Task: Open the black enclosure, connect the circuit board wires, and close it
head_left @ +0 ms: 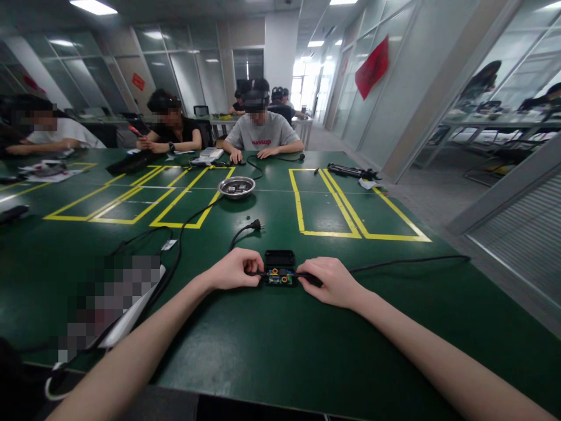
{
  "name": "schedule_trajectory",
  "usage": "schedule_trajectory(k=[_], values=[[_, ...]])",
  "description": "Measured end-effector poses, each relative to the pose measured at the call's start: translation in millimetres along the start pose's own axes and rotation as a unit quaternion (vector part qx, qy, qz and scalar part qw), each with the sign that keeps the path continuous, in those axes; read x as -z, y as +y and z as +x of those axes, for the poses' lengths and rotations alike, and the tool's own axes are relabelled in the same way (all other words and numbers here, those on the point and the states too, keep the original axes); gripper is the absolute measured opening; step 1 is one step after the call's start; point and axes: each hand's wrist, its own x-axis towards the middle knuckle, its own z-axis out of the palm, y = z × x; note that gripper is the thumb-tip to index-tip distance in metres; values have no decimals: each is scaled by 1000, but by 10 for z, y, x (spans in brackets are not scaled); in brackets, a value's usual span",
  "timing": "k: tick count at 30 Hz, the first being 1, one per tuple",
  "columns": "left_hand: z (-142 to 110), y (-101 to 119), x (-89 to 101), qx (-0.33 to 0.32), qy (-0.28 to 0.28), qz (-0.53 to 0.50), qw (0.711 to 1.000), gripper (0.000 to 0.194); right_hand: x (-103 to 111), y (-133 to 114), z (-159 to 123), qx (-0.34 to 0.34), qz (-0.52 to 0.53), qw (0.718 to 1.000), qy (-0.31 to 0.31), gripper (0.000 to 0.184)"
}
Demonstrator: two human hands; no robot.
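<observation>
A small opened black power adapter [279,276] lies on the green table [272,345] in front of me, its circuit board with coloured parts showing. Its black lid [279,258] lies just behind it. My left hand [235,269] is closed, pinching the black cable at the adapter's left end. My right hand [333,282] is closed on the black cable [407,261] at its right end, which runs off to the right. A cable with a plug [255,225] curls away behind my left hand.
A metal bowl [236,186] with small parts stands further back among yellow tape rectangles [333,204]. A white object and black cables lie at the left [131,310]. Three people sit across the table; a black tool [350,171] lies at the far right.
</observation>
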Motion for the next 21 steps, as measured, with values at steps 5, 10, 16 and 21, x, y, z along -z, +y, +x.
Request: schedule_trajectory(k=[5,10,16,21], values=[[8,12,16,-41,11,30,999,6,8,8,18,22,1,1000,-2,12],[17,22,22,-69,15,62,996,7,14,33,31,51,-31,998,-27,8],[25,-10,-24,-104,41,125,986,10,-8,12,51,62,-37,997,-9,8],[42,-37,-59,-129,59,144,979,13,-38,-4,86,64,-32,997,7,15]])
